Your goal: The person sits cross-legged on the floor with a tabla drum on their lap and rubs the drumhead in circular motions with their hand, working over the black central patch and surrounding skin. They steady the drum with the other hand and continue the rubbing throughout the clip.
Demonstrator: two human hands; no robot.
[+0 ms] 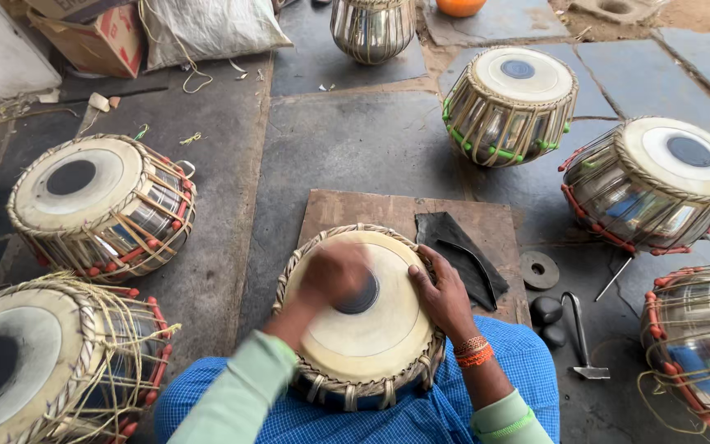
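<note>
— What's the left hand (pixel 334 275) doing?
— It's blurred, fingers curled, rubbing the black centre patch (pixel 361 298) of the drum (pixel 367 329) in the lap.
— And the right hand (pixel 441 292)?
— Spread, pressing the drum's rim to steady it. I'd judge the patch is being polished; next calls for even pressure.

Around the wooden board (pixel 486 226) stand seven drums: one drum (pixel 367 321) on the board's near edge, two (pixel 100 205) (pixel 34 362) to its left, one metal-bodied drum (pixel 371 29) beyond it, and three (pixel 509 103) (pixel 659 181) (pixel 700 345) to its right. One dark cloth (pixel 462 255) lies on the board. Just right of it sit two black stones (pixel 546 311), one ring-shaped disc (pixel 540 270) and one small hammer (pixel 581 341). One cardboard box (pixel 92 37) and one white sack (pixel 207 29) lie far left beyond it.
</note>
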